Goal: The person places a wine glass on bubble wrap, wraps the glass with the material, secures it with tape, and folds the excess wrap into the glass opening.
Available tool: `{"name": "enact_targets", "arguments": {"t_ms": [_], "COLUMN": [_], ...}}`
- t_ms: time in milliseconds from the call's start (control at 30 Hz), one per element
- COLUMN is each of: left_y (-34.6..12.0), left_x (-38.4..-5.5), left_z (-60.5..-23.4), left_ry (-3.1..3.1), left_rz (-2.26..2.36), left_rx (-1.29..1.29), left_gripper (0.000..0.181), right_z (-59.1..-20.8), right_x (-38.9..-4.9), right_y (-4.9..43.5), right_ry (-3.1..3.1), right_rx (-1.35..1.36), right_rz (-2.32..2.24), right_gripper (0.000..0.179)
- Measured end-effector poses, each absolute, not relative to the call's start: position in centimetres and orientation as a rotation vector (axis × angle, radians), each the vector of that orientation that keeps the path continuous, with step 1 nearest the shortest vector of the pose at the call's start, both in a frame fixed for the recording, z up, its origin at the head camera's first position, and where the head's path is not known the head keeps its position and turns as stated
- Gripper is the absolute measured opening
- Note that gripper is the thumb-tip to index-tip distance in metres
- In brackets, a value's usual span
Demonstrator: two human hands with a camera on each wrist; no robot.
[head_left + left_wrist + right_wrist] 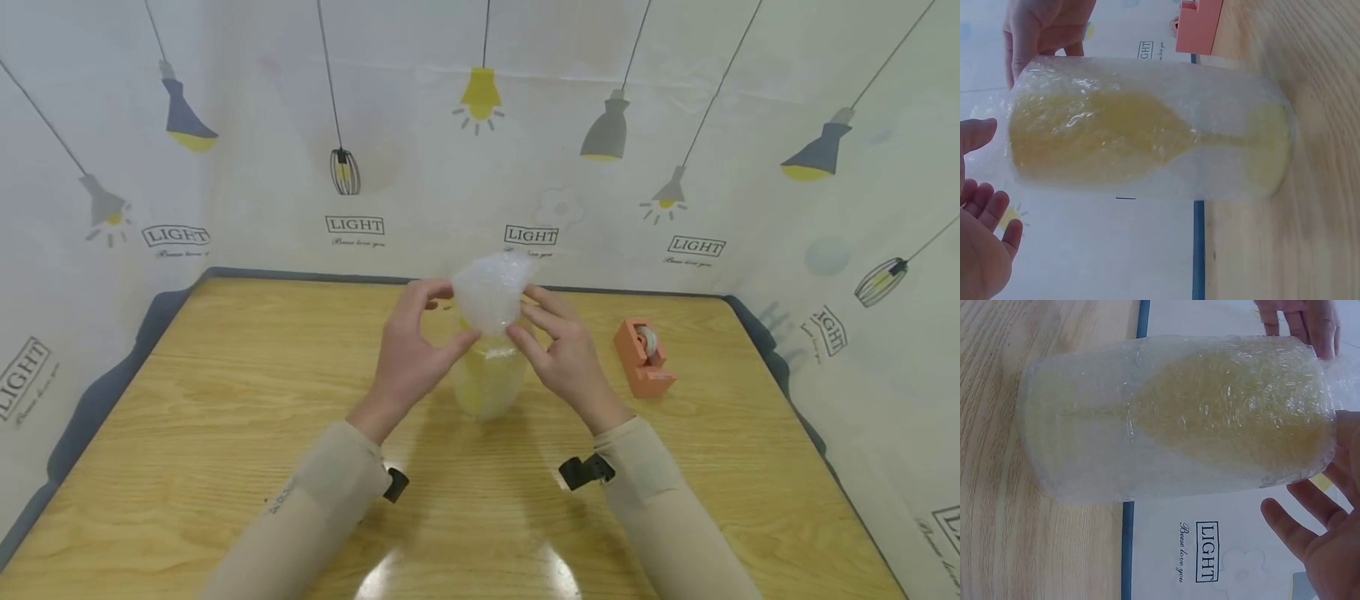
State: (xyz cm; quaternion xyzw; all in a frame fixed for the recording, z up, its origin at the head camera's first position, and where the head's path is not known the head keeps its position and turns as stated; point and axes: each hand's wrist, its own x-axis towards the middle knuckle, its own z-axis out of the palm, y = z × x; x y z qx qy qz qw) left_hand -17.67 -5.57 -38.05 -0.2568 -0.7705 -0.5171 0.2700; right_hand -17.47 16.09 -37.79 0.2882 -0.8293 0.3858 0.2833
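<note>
A yellow stemmed goblet (1129,128), wrapped in clear bubble wrap (1222,412), stands upright on the table. Its bowl, thin stem and round foot show blurred through the wrap. Above the bowl, a loose end of the wrap (491,287) puffs up between the two hands. From the left side, my left hand (412,354) holds this loose end between thumb and fingers, its lower fingers loosely bent. My right hand (566,354) holds it from the other side, thumb low at the front and fingers behind. Both thumbs sit near the goblet's top edge.
An orange tape dispenser (645,358) with a roll of tape stands to the right of the goblet. The wooden table (285,367) has a dark edge at the back. Behind it hangs a white backdrop (420,100) printed with lamps. A dark strap (587,472) is on the right wrist.
</note>
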Motion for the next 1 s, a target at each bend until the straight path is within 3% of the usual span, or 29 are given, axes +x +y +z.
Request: {"name": "enact_targets", "arguments": {"t_ms": [167,500,1000], "left_y": [-6.4,-7.1,-6.9], "left_x": [-17.5,-17.3,-18.1], "left_z": [-38.1,-38.8,-39.4], "left_ry": [-2.006,-2.078,-2.103], "left_rz": [-1.269,-0.975,-0.74], "left_rx": [-0.851,-1.085,-1.141], "left_gripper": [0.063,0.097,0.084], "right_z": [-37.7,-37.7,-37.6], "right_x": [-17.5,-17.5,-17.2], "right_y": [16.1,16.0,16.3], "right_ry": [-2.235,-2.245,-2.34], "right_rx": [0.792,0.891,0.747], "right_rz": [1.022,0.998,1.176], "right_gripper": [0.034,0.031,0.037]}}
